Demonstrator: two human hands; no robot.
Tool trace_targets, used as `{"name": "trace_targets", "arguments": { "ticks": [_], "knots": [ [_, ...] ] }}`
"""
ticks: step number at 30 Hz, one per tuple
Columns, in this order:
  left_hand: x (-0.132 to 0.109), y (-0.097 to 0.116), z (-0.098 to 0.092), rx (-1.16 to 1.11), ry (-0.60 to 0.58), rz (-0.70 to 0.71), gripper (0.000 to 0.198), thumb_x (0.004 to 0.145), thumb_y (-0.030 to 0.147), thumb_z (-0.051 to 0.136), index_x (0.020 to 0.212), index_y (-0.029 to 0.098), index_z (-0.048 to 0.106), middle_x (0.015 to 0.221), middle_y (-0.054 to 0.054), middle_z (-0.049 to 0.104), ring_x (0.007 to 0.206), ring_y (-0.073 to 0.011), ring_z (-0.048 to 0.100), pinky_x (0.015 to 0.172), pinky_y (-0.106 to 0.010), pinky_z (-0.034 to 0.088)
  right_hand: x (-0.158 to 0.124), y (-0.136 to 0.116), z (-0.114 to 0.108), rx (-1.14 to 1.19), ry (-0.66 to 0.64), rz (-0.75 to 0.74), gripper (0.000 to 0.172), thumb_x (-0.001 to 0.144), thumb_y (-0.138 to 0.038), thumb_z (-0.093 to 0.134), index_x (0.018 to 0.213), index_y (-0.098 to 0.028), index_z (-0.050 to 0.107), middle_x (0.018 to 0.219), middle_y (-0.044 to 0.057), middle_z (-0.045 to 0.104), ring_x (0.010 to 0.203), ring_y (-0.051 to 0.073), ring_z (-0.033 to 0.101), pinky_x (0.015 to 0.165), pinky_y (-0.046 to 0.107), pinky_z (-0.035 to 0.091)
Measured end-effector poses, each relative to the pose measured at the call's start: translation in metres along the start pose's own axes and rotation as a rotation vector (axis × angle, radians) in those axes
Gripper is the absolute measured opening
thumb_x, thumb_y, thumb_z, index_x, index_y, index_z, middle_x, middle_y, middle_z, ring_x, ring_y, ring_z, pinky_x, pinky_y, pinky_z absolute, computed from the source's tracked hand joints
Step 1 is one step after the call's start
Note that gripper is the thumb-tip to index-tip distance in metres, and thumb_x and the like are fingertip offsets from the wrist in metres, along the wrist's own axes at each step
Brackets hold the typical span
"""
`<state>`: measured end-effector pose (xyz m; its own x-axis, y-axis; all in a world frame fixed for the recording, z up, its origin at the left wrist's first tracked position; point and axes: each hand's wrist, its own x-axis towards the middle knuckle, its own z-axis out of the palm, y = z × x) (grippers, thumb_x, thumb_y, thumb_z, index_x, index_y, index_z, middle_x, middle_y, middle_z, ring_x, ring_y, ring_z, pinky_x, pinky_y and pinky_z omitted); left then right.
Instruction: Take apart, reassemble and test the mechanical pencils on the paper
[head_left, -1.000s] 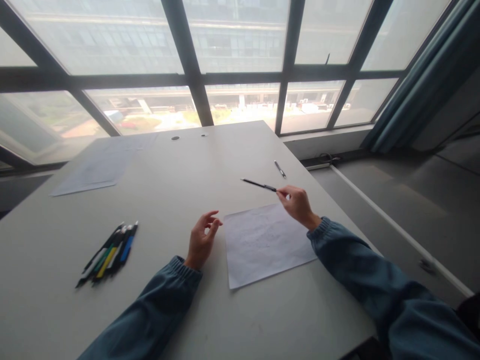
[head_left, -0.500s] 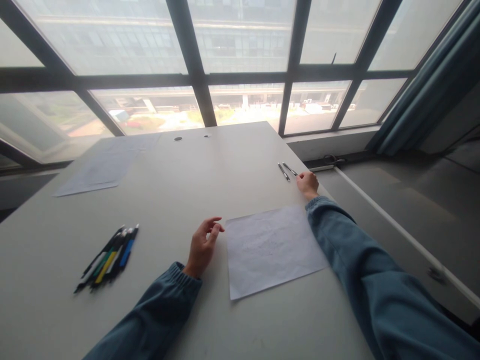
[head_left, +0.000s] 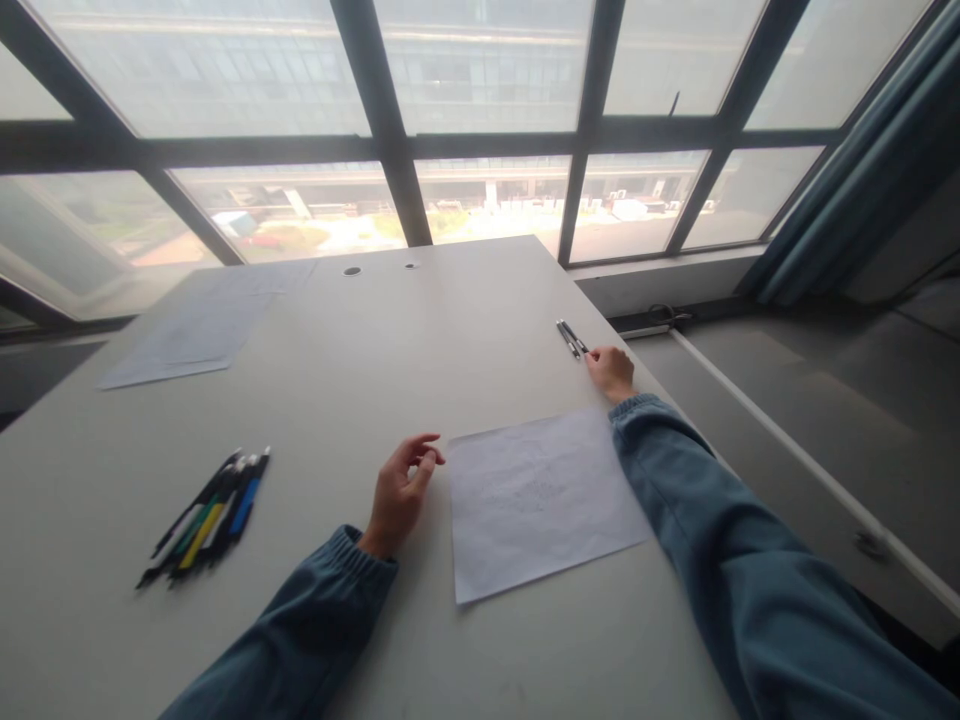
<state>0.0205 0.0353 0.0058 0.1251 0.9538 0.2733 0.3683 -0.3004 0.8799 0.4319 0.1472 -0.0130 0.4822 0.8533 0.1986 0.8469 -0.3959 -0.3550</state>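
My right hand [head_left: 612,372] reaches to the far right of the white table [head_left: 420,340], its fingers curled and pinched at the near end of a black pen [head_left: 576,336]. That pen lies on the table right beside a second, similar pen [head_left: 565,334]. My left hand [head_left: 400,490] rests on its edge at the middle of the table, fingers loosely curved and apart, holding nothing. A white sheet of paper [head_left: 540,500] with a faint drawing lies between my two forearms, just right of my left hand.
A bunch of several coloured pens [head_left: 201,518] lies at the near left. Another sheet of paper [head_left: 191,330] sits at the far left. Two small round holes [head_left: 352,270] mark the table's far end, below large windows. The table's right edge drops to a ledge.
My right hand carried the black pen from above the sheet out to the far right and laid it down beside the other pen. My left hand stayed put.
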Motion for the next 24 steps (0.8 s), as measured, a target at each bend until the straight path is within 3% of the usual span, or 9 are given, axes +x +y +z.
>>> {"name": "trace_targets", "arguments": {
  "ticks": [24],
  "knots": [
    [0.0002, 0.0001, 0.0, 0.008, -0.011, -0.009, 0.029, 0.091, 0.036, 0.057, 0.112, 0.019, 0.065, 0.083, -0.002, 0.069, 0.081, -0.019, 0.067, 0.079, -0.032, 0.051, -0.0055, -0.0034, -0.0044, -0.014, 0.0, -0.067, 0.026, 0.094, -0.036, 0.057, 0.098, -0.022, 0.079, 0.1, 0.011, 0.078, 0.096, 0.024, 0.071, 0.079, 0.03, 0.046]
  ]
}}
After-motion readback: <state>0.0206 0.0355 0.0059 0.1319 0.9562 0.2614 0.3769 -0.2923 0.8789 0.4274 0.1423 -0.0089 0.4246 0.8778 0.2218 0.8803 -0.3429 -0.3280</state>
